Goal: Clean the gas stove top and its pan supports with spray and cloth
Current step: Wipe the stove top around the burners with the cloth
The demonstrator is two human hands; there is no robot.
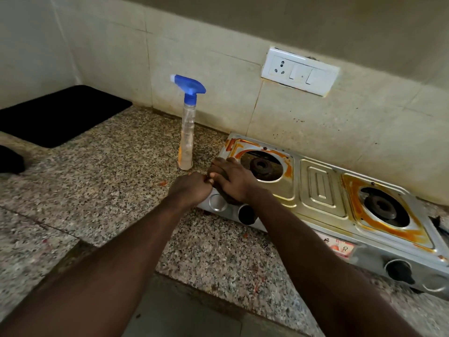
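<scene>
The gas stove (320,190) sits on the worktop (121,181), orange grime ringing both bare burners. The spray bottle (186,132) stands upright just left of it, parked within reach. At its front-left corner the right hand (230,181) presses a dark cloth (227,200) flat to scrub. The left hand (192,190) pinches the cloth's edge, seemingly to steady it.

The stove (320,190) sits on the right part of the counter (116,181), its back edge near the wall (315,122). The spray bottle (186,132) stands upright just left of the stove's back left corner. A mat (60,113) lies in the counter's back left corner. A switch plate (300,71) is on the wall behind the stove. At the stove's front left corner the right grip (230,181) lies on the cloth (227,198); the left grip (192,190) holds its left end.
</scene>
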